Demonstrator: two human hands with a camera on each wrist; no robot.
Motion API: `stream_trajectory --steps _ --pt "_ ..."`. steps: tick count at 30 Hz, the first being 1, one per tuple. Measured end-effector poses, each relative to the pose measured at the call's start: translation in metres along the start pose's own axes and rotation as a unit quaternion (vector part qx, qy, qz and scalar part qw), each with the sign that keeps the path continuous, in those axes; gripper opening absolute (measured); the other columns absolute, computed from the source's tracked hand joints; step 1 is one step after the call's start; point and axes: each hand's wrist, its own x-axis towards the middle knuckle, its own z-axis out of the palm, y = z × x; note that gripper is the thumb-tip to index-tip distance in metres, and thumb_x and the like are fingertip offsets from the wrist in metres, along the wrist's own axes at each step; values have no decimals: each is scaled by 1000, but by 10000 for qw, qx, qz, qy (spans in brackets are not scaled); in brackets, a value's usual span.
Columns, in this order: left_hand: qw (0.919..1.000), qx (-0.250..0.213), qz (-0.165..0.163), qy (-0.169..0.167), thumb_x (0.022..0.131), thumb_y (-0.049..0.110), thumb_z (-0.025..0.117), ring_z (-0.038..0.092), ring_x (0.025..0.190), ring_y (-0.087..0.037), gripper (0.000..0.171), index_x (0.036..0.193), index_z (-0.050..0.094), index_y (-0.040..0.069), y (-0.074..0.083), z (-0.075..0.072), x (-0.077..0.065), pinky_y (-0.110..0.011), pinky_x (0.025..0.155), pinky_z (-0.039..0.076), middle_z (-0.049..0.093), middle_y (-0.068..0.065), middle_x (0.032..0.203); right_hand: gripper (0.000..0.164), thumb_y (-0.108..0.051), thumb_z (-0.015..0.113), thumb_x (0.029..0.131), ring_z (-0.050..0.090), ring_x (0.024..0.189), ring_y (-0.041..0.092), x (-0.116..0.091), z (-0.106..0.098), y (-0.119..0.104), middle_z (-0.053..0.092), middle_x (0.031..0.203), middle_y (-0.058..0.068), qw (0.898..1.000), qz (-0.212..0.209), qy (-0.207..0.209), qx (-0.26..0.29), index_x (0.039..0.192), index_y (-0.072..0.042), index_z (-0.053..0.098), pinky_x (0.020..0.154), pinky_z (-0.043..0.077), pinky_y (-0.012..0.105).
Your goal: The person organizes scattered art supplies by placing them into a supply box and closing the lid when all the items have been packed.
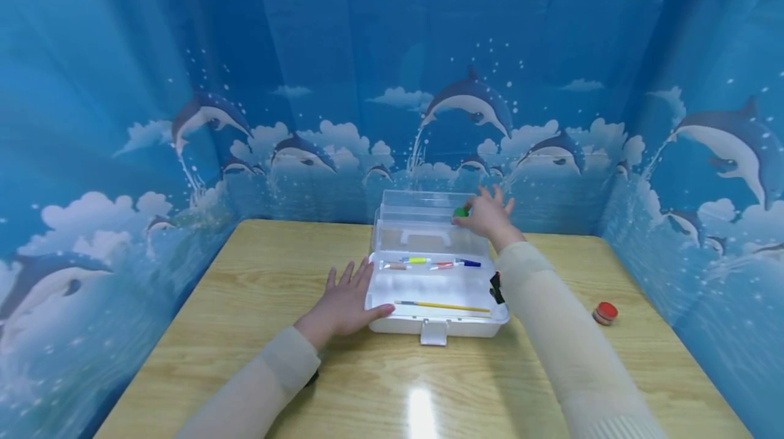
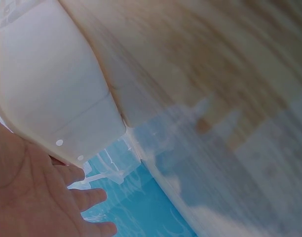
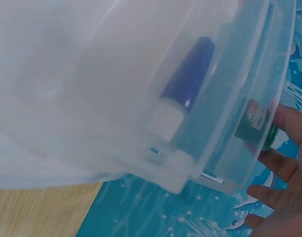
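Observation:
A white storage box [image 1: 441, 327] stands on the table with its clear lid raised and a clear tray [image 1: 429, 198] at the back. My right hand [image 1: 488, 216] pinches a small green jar [image 1: 461, 212] at that tray. In the right wrist view the jar [image 3: 254, 123], bearing a white label, shows through the tray's clear wall. My left hand [image 1: 343, 306] lies with spread fingers against the box's left side, its thumb over the front left corner. A yellow paintbrush [image 1: 453, 306] lies along the front inside the box.
Several coloured tubes lie in a row inside the box, among them a blue tube [image 3: 193, 71] with a white cap. A red-lidded jar [image 1: 605, 313] stands on the wooden table [image 1: 275, 255] at the right. Dolphin-printed curtains [image 1: 343, 51] close off the back and sides.

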Motion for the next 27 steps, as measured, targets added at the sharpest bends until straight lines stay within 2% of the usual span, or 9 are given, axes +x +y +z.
stream_trajectory --steps 5,17,23,27 --pt "10000 -5 32 -12 89 82 35 3 153 -37 107 162 6 10 0 1 0 -62 118 -4 0 -7 168 46 -43 71 91 -11 149 47 0 1 0 11 165 21 10000 -4 -60 -72 120 -7 70 108 -16 73" --pt "10000 -34 20 17 88 83 36 1 153 -35 107 162 6 12 -1 1 2 -60 118 -6 0 -5 168 46 -45 70 91 -11 149 48 -4 -10 -1 10 166 21 9998 -115 -9 -154 121 -10 70 108 -15 73" --pt "10000 19 16 -2 86 86 32 2 153 -35 109 162 5 12 -1 1 1 -60 119 -6 0 -5 167 46 -46 71 91 -10 149 47 -10 -18 1 12 165 21 9994 -180 112 -267 121 -11 70 108 -14 73" --pt "10000 3 -27 -4 88 84 35 2 153 -35 107 162 6 11 -1 1 1 -60 119 -5 0 -5 168 45 -44 72 91 -10 149 48 -15 -23 3 11 165 21 9991 -261 186 -288 121 -10 70 107 -16 73"
